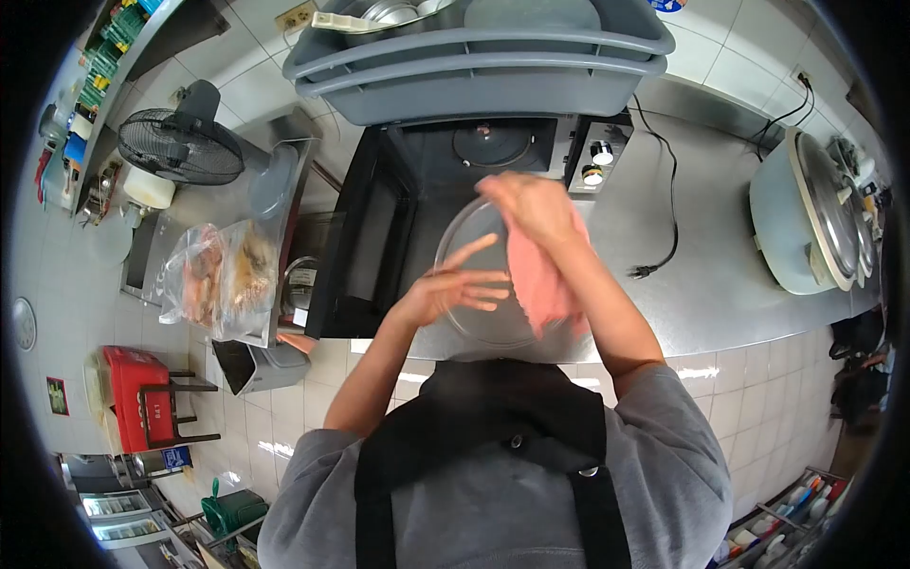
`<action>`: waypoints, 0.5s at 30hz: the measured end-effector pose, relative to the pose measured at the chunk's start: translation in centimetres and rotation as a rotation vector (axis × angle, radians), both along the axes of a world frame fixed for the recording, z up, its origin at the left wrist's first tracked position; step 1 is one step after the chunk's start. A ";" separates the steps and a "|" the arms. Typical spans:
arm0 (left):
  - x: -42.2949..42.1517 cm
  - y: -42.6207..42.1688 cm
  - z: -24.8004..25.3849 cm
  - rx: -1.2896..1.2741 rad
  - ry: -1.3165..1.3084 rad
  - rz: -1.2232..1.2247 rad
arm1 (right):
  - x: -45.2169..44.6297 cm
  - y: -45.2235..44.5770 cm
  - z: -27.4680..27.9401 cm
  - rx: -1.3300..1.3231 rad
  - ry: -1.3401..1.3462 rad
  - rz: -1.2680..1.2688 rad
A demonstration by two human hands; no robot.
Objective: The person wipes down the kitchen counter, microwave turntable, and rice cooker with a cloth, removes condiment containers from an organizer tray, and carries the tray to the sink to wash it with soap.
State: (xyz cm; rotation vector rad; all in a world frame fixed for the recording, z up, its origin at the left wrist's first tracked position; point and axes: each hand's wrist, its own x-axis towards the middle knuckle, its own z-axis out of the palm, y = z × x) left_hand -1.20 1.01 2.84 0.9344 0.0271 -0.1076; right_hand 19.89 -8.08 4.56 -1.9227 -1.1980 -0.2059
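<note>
Where a pink cloth (542,280) overlaps a clear round plate (474,324), the right hand (538,211) has its grip around that cloth; the left hand's (450,292) grip is released, fingers spread over the plate, contact unclear. The plate is before an open microwave (599,159), near the metal worktop's (706,218) front edge.

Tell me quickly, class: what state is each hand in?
Left hand: open and spread, over the clear round plate.
Right hand: holding a pink cloth.

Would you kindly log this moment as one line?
right hand: holding pink cloth | left hand: open, over clear round plate, contact unclear | microwave door: open
</note>
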 end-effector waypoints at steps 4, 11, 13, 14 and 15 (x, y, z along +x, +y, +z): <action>1.6 -1.1 -0.9 0.020 0.123 0.067 | -1.7 1.4 0.3 -0.051 -0.374 0.352; -0.3 -1.0 -1.2 -0.101 0.002 0.323 | 1.2 -3.3 -3.9 -0.253 0.086 -0.178; -0.5 -0.9 -1.3 -0.125 -0.017 0.458 | -1.0 -4.4 -5.0 -0.194 0.068 -0.221; -0.6 -0.6 -1.2 -0.126 -0.017 0.457 | -2.6 -4.3 -5.1 -0.162 -0.115 -0.257; -0.5 0.0 -1.1 -0.094 0.009 0.425 | -3.8 -3.8 -5.0 -0.131 -0.297 -0.295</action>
